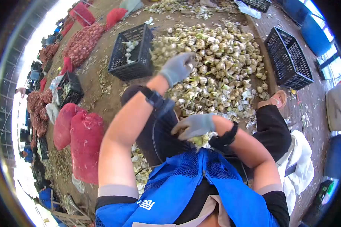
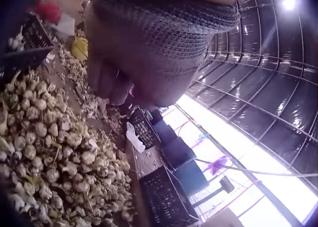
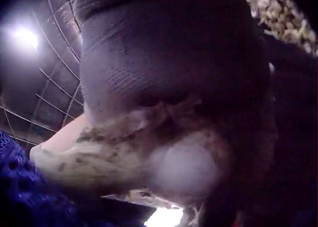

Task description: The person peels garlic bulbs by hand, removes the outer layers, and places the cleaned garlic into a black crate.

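My left hand [image 1: 180, 68], in a grey glove, is over the near-left part of a large heap of garlic bulbs [image 1: 216, 56], its fingers bent. In the left wrist view its glove [image 2: 164, 53] hides most of what lies inside the fingers; I cannot tell whether they hold a bulb. Close to my lap, my right hand [image 1: 195, 125], also gloved, curls round a garlic bulb [image 3: 184, 167]. That bulb is blurred in the right wrist view, with a pale stalk [image 3: 74, 162] running left. Its greenish-white part [image 1: 201, 140] shows below the glove in the head view.
A black crate [image 1: 130, 53] holding several white bulbs stands left of the heap. Another black crate [image 1: 288, 58] is at the right. Full red net sacks [image 1: 88, 145] stand at the left, and a white cloth [image 1: 299, 162] lies at my right.
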Action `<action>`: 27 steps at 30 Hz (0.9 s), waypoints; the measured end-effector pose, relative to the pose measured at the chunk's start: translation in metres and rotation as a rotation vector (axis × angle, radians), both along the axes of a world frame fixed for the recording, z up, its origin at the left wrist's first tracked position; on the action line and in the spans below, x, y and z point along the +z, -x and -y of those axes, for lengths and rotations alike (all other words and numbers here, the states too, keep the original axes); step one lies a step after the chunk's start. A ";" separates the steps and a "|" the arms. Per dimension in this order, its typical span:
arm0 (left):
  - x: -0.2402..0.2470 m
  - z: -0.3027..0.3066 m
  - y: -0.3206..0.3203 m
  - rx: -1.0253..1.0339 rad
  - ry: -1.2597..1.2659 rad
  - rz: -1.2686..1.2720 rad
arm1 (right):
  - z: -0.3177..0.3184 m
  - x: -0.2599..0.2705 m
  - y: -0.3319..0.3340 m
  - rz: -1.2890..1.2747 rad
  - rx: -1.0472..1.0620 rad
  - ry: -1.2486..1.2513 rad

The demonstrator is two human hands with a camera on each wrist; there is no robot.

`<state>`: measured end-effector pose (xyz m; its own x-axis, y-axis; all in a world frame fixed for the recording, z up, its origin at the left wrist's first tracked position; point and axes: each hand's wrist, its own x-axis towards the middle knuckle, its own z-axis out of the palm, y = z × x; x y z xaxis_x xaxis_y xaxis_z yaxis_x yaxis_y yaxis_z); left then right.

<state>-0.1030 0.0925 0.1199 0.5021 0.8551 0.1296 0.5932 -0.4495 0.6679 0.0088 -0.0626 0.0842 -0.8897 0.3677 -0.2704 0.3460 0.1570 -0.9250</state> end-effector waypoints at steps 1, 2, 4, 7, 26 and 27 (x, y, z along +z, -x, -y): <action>-0.021 0.004 -0.009 -0.016 0.045 0.103 | -0.005 -0.004 -0.027 0.051 -0.049 -0.051; -0.032 0.013 -0.021 -0.050 0.179 0.315 | -0.005 0.007 -0.052 0.111 -0.217 0.098; -0.057 0.015 -0.047 -0.084 0.328 0.384 | 0.000 -0.046 -0.097 -0.068 -0.606 0.150; -0.068 0.037 -0.076 -0.088 0.791 0.733 | 0.012 -0.018 -0.130 -0.050 -1.168 0.128; -0.077 0.088 -0.107 -0.085 0.823 0.968 | 0.015 -0.027 -0.148 -0.654 -1.405 0.555; -0.074 0.088 -0.105 -0.085 0.826 0.968 | 0.014 -0.032 -0.147 -0.653 -1.408 0.557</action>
